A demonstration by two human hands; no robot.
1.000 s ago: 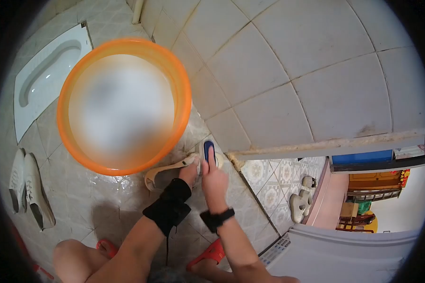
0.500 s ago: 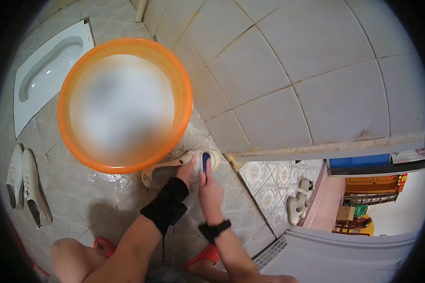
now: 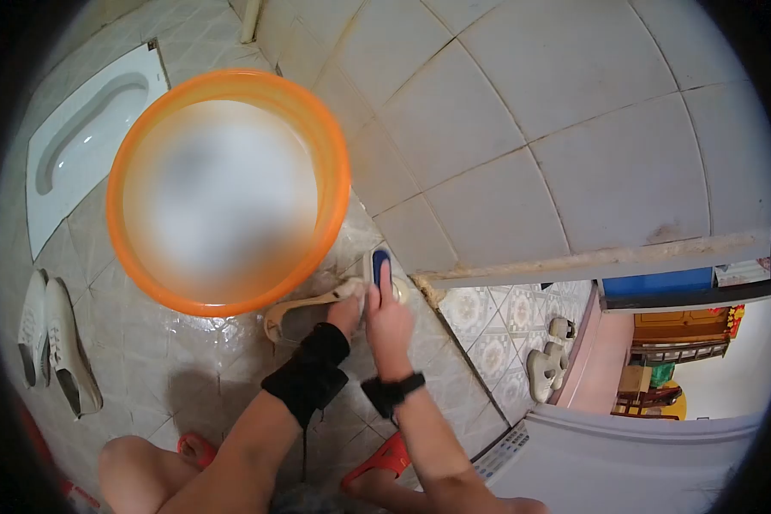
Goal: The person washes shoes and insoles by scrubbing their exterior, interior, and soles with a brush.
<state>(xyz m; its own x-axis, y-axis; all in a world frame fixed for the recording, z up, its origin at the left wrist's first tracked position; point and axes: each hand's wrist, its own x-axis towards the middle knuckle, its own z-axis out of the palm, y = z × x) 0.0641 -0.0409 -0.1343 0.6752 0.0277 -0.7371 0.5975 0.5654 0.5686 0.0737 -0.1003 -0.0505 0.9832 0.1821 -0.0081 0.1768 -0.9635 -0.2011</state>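
A pale shoe lies on the wet tiled floor, just below the orange basin. My left hand is closed on its upper near the front, and a black band covers that wrist. In my right hand is a blue-backed scrubbing brush with a pale edge, held over the shoe's toe end. One finger lies stretched along the brush's back. My two hands and the brush partly hide the shoe's front.
The large orange basin holds blurred white contents. A squat toilet is set in the floor at the upper left. A pair of white shoes lies at the left. A tiled wall rises on the right, above a doorway with more shoes.
My right hand has moved the brush up and slightly right, toward the shoe's far edge. My left hand stays on the shoe. The view has shifted slightly.
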